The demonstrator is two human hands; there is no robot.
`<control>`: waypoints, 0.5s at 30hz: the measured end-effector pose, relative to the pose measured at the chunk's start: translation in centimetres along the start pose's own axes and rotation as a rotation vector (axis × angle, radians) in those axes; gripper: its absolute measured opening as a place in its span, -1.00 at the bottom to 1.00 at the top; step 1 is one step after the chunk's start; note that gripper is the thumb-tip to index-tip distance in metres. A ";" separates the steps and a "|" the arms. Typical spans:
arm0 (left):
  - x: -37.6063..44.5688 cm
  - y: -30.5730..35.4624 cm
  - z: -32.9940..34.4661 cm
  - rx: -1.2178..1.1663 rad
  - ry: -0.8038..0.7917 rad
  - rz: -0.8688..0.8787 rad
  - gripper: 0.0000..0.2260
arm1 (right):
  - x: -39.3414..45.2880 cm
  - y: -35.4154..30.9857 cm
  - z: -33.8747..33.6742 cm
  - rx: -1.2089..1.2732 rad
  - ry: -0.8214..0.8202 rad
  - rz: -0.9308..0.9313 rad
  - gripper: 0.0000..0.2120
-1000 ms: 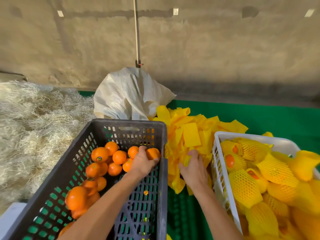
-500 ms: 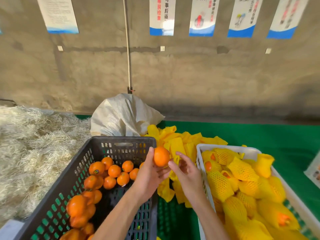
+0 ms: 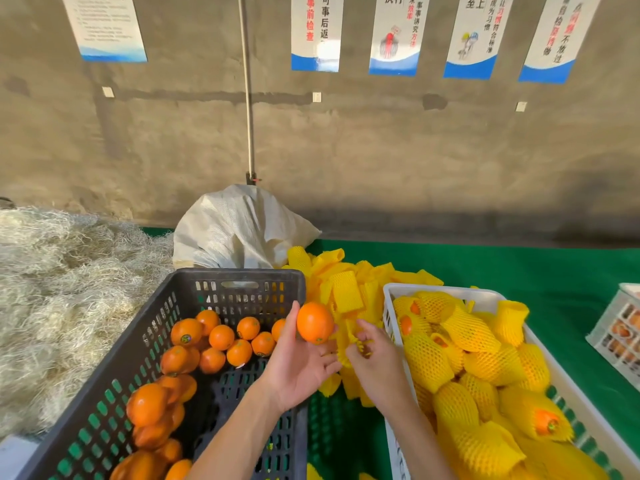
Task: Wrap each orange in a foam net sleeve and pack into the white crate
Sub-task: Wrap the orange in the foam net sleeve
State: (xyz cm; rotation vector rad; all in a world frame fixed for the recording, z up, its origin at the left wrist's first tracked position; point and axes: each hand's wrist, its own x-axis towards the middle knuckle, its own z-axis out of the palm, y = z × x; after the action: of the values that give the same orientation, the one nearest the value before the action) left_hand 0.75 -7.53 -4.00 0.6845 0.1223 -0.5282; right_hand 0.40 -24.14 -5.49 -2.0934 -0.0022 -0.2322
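My left hand [image 3: 298, 362] holds a bare orange [image 3: 315, 322] at its fingertips, above the right rim of the black crate [image 3: 239, 274]. Just to its right, my right hand [image 3: 375, 362] pinches a yellow foam net sleeve [image 3: 348, 346] at the near edge of the loose sleeve pile [image 3: 349, 289]. Hand and orange are almost touching the sleeve. Several bare oranges [image 3: 221, 337] lie in the black crate. The white crate [image 3: 393, 291] on the right holds several oranges wrapped in yellow net [image 3: 467, 334].
A white woven sack [image 3: 239, 230] stands behind the black crate. Pale straw [image 3: 69, 289] is heaped on the left. A second white crate [image 3: 620, 330] sits at the far right on the green mat [image 3: 519, 268]. A concrete wall with posters is behind.
My left hand has lifted one orange out of the black crate toward the middle. My right hand rose from the sleeve pile with a sleeve. The view tilted upward.
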 end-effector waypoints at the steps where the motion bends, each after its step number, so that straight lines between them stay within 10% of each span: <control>1: 0.0 -0.2 0.2 0.031 -0.016 0.000 -0.22 | -0.1 -0.3 0.3 -0.101 0.023 -0.004 -0.55; 15: 0.8 -1.2 0.5 0.171 0.138 0.153 -0.35 | 0.7 -1.1 -2.6 -0.025 0.100 -0.129 -0.76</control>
State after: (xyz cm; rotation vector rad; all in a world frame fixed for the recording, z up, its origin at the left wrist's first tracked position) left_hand 0.76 -8.98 -4.48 0.8896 0.1538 -0.3464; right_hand 0.55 -25.90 -3.14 -2.1067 -0.0751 -0.4170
